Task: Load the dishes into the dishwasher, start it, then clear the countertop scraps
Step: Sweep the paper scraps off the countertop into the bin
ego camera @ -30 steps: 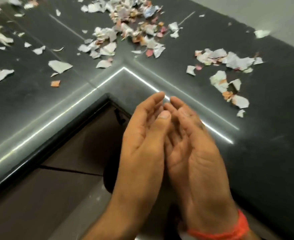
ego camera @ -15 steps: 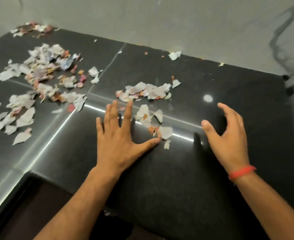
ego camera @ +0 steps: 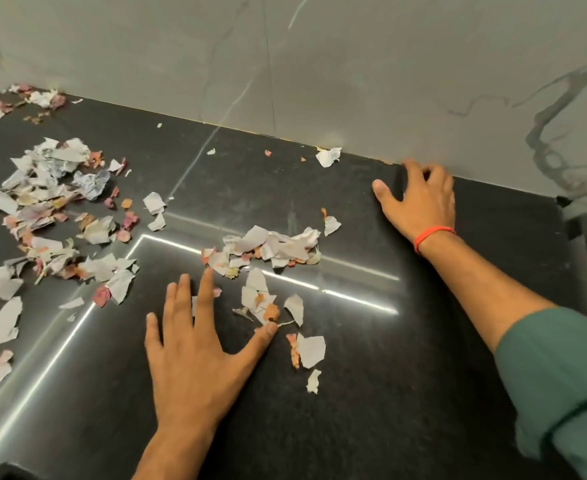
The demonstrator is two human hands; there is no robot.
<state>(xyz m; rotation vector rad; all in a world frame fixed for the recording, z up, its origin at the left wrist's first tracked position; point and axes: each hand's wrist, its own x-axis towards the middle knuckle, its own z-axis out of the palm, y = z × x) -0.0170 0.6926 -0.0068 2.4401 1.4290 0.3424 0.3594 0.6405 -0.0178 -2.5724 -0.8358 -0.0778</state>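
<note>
Our left hand (ego camera: 195,362) lies flat, fingers spread, on the dark surface (ego camera: 406,393), thumb touching paper scraps (ego camera: 271,247). Our right hand (ego camera: 420,199) rests by the wall (ego camera: 354,64), fingers slightly curled, holding nothing.

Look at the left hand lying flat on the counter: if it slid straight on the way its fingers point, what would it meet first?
The left hand would probably first meet the middle scrap cluster, which lies just beyond its fingertips.
</note>
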